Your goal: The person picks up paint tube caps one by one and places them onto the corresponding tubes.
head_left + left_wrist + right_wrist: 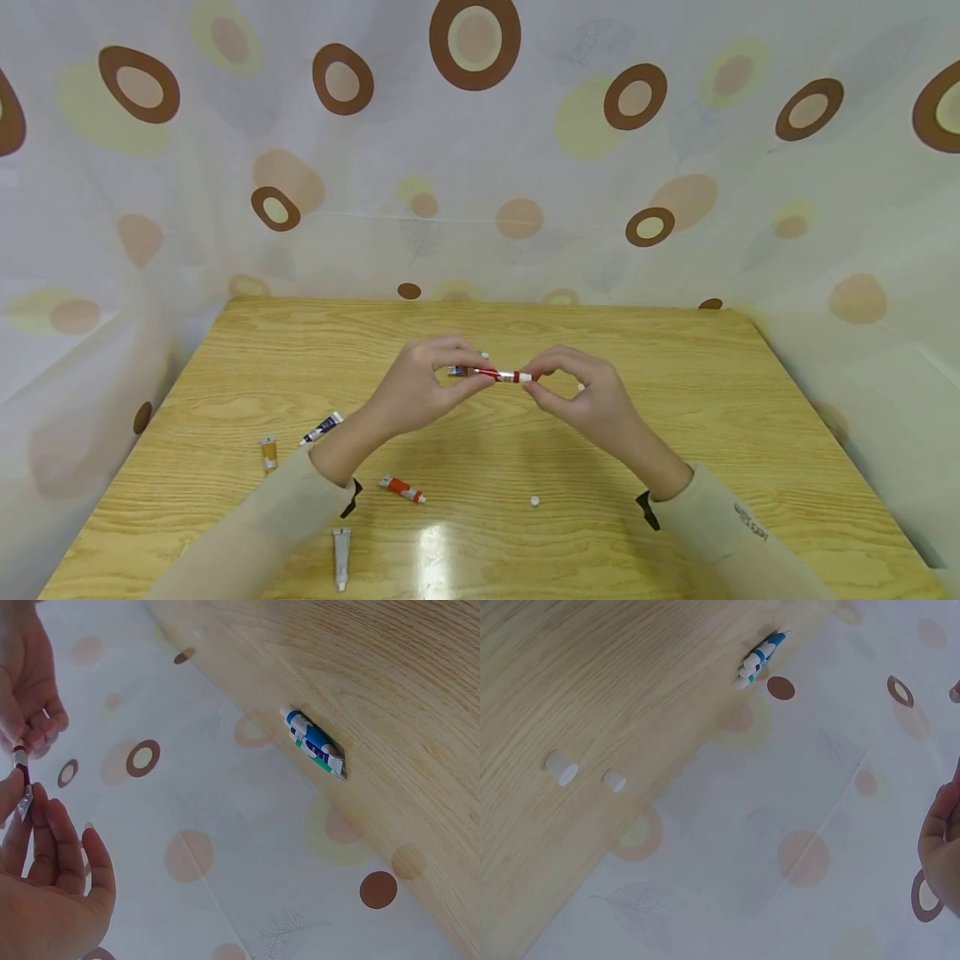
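Observation:
A small red paint tube (504, 377) with a white cap (526, 377) is held level above the table. My left hand (420, 385) pinches its body between thumb and fingers. At the other end, the fingertips of my right hand (588, 393) pinch the white cap. In the left wrist view the tube (24, 776) shows a dark red band and a silver end between the two hands. Most of my right hand (943, 840) falls outside the right wrist view.
Behind my left hand lie a blue tube (315, 735) and a green one (324, 760). Nearer are a dark blue tube (322, 427), an ochre tube (269, 454), an orange-red tube (402, 489) and a grey tube (341, 557). Loose white caps (561, 767) lie about.

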Tool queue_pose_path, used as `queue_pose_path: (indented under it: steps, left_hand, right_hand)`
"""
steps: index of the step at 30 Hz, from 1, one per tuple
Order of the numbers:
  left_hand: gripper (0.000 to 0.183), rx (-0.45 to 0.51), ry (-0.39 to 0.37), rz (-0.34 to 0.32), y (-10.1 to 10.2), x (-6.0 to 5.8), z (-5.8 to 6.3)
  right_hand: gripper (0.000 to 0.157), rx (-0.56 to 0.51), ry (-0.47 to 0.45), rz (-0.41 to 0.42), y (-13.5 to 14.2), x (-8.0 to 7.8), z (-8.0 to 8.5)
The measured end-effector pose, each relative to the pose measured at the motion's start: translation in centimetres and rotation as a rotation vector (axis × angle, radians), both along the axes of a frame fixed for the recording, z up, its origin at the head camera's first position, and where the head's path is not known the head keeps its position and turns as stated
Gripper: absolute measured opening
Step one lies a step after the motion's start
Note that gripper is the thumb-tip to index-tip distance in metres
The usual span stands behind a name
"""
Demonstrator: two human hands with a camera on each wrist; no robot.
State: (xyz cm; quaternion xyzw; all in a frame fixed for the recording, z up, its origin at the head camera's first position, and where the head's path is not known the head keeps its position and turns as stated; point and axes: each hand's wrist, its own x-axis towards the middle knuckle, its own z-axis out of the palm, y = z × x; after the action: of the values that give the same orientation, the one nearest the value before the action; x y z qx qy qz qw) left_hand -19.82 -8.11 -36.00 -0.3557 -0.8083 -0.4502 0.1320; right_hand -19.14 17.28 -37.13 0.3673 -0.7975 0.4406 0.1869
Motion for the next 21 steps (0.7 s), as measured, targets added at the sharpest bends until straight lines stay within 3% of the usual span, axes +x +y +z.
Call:
queue_pose_path:
  steps: [13,21]
  left_hand:
    - [0.011,0.007,0.042,-0.014,-0.02,-0.09,0.21]
    - [0.01,0.028,-0.007,0.001,-0.16,-0.33,-0.04]
  right_hand:
    - [0.021,0.003,0.002,-0.012,-0.07,-0.27,0.11]
    - [0.038,0.025,0.053,0.003,0.4,-0.61,0.21]
